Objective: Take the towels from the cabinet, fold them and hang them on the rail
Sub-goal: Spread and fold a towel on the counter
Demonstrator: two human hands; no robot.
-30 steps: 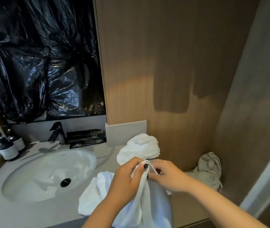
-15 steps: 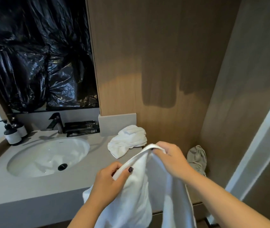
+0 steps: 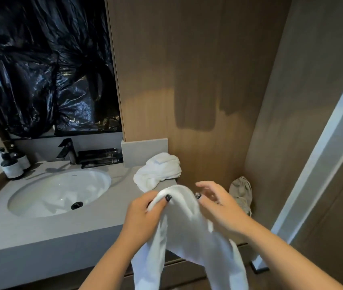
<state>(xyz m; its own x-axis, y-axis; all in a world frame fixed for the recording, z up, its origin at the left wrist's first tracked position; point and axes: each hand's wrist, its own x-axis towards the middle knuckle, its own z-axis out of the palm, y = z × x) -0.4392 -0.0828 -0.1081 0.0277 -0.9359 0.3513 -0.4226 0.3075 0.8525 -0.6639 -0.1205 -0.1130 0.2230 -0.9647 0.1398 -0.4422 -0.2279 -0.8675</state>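
- The left hand (image 3: pixel 143 214) is raised before the tabletop (image 3: pixel 47 225); its grip pinches the top fold of the white towel (image 3: pixel 187 233).
- The right hand (image 3: pixel 218 204) touches the towel beside it, fingers loosely spread.
- The towel hangs down between both arms.

Pretty clearly a bathroom, hotel-ish vibe. White oval sink (image 3: pixel 59 192) sunk into a grey surface (image 3: pixel 40 225) at 9 o'clock, black faucet (image 3: pixel 67 150) behind it, two pump bottles (image 3: pixel 11 164) further left. Wood-panel walls (image 3: pixel 197 70) at 12 o'clock, and a crumpled white towel (image 3: pixel 158 170) beside the basin.
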